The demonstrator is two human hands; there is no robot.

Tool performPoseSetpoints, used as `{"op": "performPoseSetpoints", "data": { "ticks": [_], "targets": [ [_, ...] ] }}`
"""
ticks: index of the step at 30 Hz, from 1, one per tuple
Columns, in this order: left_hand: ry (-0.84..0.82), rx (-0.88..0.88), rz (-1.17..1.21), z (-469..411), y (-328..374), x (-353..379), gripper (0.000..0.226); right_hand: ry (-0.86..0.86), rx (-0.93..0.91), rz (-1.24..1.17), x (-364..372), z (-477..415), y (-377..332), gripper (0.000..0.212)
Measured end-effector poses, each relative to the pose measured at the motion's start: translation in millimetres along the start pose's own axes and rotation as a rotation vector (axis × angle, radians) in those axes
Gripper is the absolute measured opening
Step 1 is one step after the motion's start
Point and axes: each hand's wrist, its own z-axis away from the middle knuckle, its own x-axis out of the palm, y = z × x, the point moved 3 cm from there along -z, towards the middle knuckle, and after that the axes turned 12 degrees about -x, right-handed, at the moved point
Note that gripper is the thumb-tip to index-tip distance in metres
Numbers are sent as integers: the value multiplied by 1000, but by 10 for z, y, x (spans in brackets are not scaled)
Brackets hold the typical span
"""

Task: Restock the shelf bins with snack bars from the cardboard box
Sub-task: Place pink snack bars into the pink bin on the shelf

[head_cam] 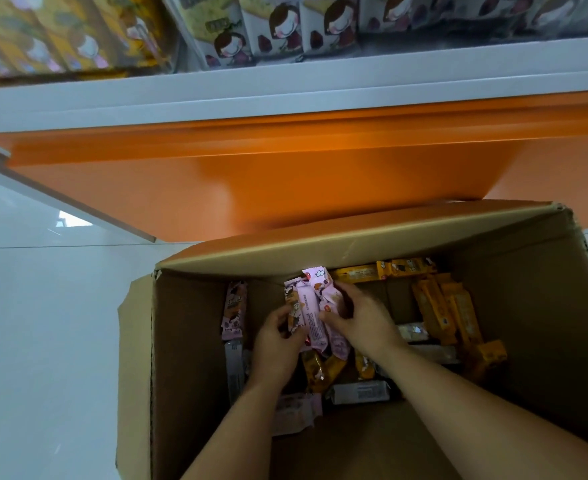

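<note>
Cardboard box [136,341] on the pale floor [43,341], far edge beside the orange shelf base [285,181]; inside it, left hand [275,341] and right hand [362,317] grip one bundle of pink snack bars [311,306]; shelf bins [285,29] above.

Pale glossy floor [43,323] spreads out left of the fingers [273,320], and the open cardboard box [188,341] sits straight on it, walls rising all round them. Beyond them the orange shelf base [285,174] meets the floor. Higher up, the white shelf [285,88] carries upright snack packs [278,32].
</note>
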Motion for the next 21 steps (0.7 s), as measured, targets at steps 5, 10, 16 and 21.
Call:
{"op": "performPoseSetpoints", "data": {
  "ticks": [5,10,16,21],
  "targets": [
    [-8,84,2,58,38,43,51,-12,49,-28,92,53,-80,65],
    [-20,105,-18,77,32,84,57,-288,53,125,80,104,-93,70],
    [-2,112,-5,60,19,41,55,-139,-47,-98,-42,61,-62,70],
    [-5,140,-11,66,23,-4,56,-8,-59,-56,-7,38,-53,59]
  ]
}}
